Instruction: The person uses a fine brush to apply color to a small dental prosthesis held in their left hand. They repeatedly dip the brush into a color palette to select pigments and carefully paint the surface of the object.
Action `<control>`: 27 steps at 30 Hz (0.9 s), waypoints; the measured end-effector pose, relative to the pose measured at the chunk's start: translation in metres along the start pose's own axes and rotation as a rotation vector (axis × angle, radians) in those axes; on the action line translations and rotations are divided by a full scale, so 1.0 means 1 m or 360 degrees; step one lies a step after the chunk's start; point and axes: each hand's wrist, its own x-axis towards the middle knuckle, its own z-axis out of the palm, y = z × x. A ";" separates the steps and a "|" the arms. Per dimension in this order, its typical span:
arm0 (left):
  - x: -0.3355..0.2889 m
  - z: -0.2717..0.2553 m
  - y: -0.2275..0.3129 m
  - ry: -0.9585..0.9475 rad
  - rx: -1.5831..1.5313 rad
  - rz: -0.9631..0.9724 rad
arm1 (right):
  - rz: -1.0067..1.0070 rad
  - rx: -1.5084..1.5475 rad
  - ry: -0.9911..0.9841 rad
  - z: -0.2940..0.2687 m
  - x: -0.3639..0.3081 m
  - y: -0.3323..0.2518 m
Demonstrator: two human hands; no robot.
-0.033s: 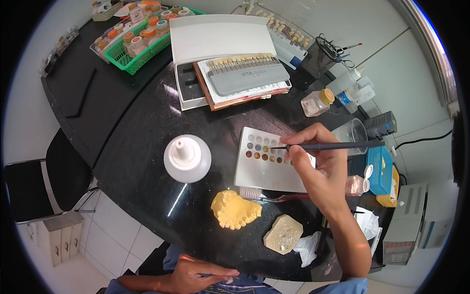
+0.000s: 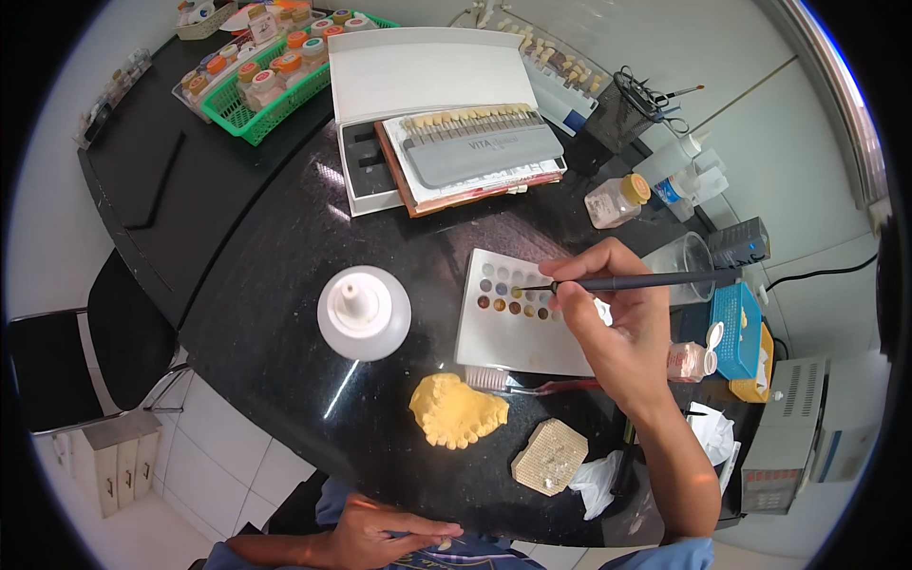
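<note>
Between the thumb and fingers of my right hand (image 2: 622, 328), a fine brush (image 2: 646, 281) with a dark handle lies nearly level. Its thin tip points left, at a coloured well in the upper part of a white palette (image 2: 503, 340), which has rows of wells. Low in the view, my left hand (image 2: 385, 534) is near my body with its fingers pressed together. A small cream piece (image 2: 445, 544) shows by those fingertips, too small to name surely. A yellow dental cast (image 2: 458, 410) and a beige honeycomb firing tray (image 2: 551, 457) lie on the black worktop between my hands.
A white squeeze bottle (image 2: 364, 313) stands left of the palette. Below the palette lies a toothbrush (image 2: 487, 379). Behind are an open white box (image 2: 427, 71) with a tooth shade guide (image 2: 484, 152), a jar (image 2: 617, 201) and a clear cup (image 2: 692, 261). Crumpled tissue (image 2: 597, 483) lies by my right forearm.
The brush handle's far end has shifted very slightly left. Otherwise both hands and the things on the worktop look the same.
</note>
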 end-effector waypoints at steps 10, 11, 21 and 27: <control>-0.005 -0.006 -0.006 -0.0081 -0.0134 -0.0135 | 0.0076 -0.0009 -0.0090 0.009 0.015 0.014; -0.003 -0.004 -0.003 -0.0049 -0.0083 -0.0053 | 0.0062 -0.0014 -0.0087 0.009 0.015 0.015; 0.000 -0.004 0.002 0.0021 -0.0046 0.0005 | -0.0027 -0.0037 -0.0130 0.009 0.016 0.017; -0.007 -0.004 -0.010 -0.0050 -0.0334 -0.0229 | -0.0033 -0.0013 -0.0127 0.009 0.016 0.017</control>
